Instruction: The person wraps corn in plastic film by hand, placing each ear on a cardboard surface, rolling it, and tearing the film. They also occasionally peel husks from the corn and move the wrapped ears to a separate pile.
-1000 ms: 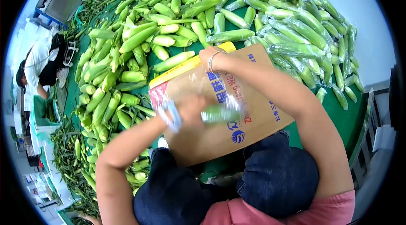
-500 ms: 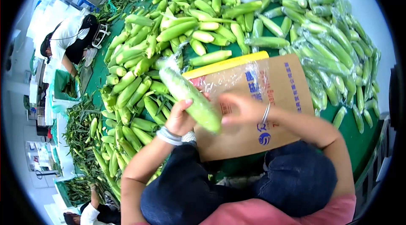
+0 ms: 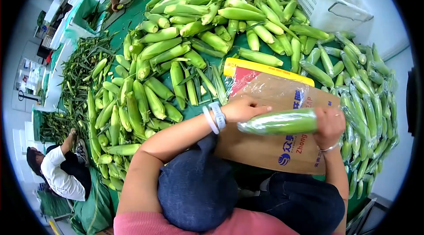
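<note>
My right hand (image 3: pixel 329 126) is closed around one end of an ear of corn (image 3: pixel 282 121) in green husk, wrapped in shiny clear film. The ear lies nearly level above a brown printed cardboard sheet (image 3: pixel 260 146). At its other end is my left hand (image 3: pixel 243 109), with fingers bent together just above the film; whether they pinch any of it is hidden. Clear film (image 3: pixel 269 93) lies on the cardboard beside a yellow strip (image 3: pixel 269 71) along its far edge.
Unwrapped corn (image 3: pixel 154 49) is heaped ahead and to the left. Film-wrapped ears (image 3: pixel 366 106) are piled on the right. A white crate (image 3: pixel 318 5) stands at the back right. Loose husks (image 3: pixel 84 67) lie at the left, near two other people (image 3: pixel 62 168).
The wrapped ear has passed from my left hand to my right and turned from slanting to nearly level. My left hand has moved to its free end. The camera view has shifted.
</note>
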Tool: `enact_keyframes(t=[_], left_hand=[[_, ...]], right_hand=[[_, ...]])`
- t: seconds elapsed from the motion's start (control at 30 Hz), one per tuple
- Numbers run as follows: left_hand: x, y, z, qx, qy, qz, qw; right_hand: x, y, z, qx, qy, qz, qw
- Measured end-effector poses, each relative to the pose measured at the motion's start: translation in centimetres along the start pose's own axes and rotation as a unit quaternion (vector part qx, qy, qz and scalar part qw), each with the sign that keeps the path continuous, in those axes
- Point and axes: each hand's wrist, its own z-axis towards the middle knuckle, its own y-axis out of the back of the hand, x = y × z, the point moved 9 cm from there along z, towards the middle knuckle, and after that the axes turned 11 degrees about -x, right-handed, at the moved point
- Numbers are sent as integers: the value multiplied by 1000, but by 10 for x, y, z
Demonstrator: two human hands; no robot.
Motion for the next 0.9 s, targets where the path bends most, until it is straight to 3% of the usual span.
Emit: enact_keyframes(t=[0.03,0.07,0.1,0.13,0.17,0.2,0.23,0.27,0.3,0.37,0.4,0.43,0.47,0.5,0.53,0.57,0.6,0.63,0.67,0.7,0.77,0.8,0.87,0.9], left_hand=[[17,12,-1,-15,100,-150,983],[37,27,-4,-30,198,-298,934],[83,87,7,-257,121,-245,927],[114,146,-10,-449,162,-126,870],[190,193,-29,-615,113,-5,780],[204,221,-64,-681,155,142,701],[254,233,-83,-669,239,177,681],[292,230,-86,-584,327,166,724],[317,217,-89,-489,409,155,755],[315,192,-86,-346,450,217,794],[315,190,-89,-341,461,209,792],[315,188,-89,-333,470,203,792],[351,182,-86,-289,481,118,820],[334,154,-79,-281,460,-151,829],[322,135,-62,-288,390,-441,755],[282,134,-53,-170,316,-628,691],[262,135,-48,-165,257,-806,508],[214,138,-50,-187,219,-787,545],[190,141,-54,-313,244,-689,606],[136,127,-52,-294,240,-633,675],[64,129,-40,-289,112,-439,843],[47,131,-32,-293,74,-319,898],[10,122,-7,-275,-38,-139,950],[-20,106,8,-248,-153,-23,957]], right_hand=[[-17,0,-11,5,-43,14,999],[-47,0,-26,30,-182,26,982],[-78,2,-48,56,-317,35,946],[-111,15,-71,26,-382,20,924],[-158,27,-104,-3,-445,3,896],[-221,41,-150,-76,-430,-10,899],[-269,50,-176,-97,-556,120,817],[-309,61,-204,-144,-667,221,697],[-360,69,-231,-261,-637,377,619],[-355,72,-204,-305,-664,344,590],[-350,72,-194,-350,-681,315,560],[-329,45,-183,-249,-694,312,599],[-274,6,-165,-80,-679,300,666],[-223,-25,-153,69,-645,277,709],[-181,-53,-155,189,-587,247,748],[-140,-66,-132,382,-437,103,808],[-111,-80,-121,467,-322,19,823],[-95,-81,-113,459,-332,-21,824],[-84,-87,-110,449,-340,-1,826],[-78,-94,-105,436,-343,20,832],[-63,-106,-99,469,-345,45,812],[-59,-107,-96,464,-352,43,812],[-41,-113,-90,472,-306,81,823],[-44,-116,-97,468,-310,81,824]])
